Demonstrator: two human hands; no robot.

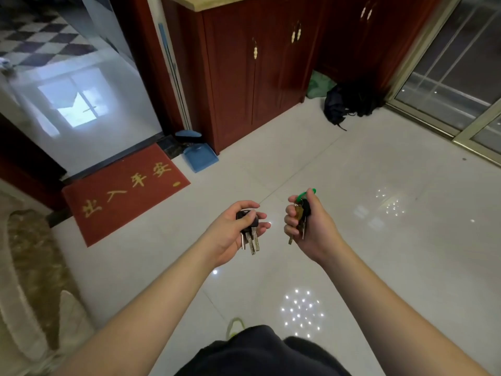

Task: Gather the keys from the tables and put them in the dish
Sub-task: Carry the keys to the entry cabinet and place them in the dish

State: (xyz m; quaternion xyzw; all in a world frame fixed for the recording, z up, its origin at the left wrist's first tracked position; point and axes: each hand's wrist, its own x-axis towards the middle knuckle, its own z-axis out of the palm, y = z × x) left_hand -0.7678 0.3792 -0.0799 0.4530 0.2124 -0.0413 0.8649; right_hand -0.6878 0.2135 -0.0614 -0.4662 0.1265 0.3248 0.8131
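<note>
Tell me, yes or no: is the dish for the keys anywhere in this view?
No. The left hand and right hand each hold a bunch of keys above the tiled floor, with no dish visible.

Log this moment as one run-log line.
left hand: holds black-headed keys | right hand: grips green-tagged key bunch | dish: not in view | place: over tiled floor

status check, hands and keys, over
Left hand holds a black-headed key bunch. Right hand grips a second bunch with green tag. No dish in view. Nothing between the hands.
</note>
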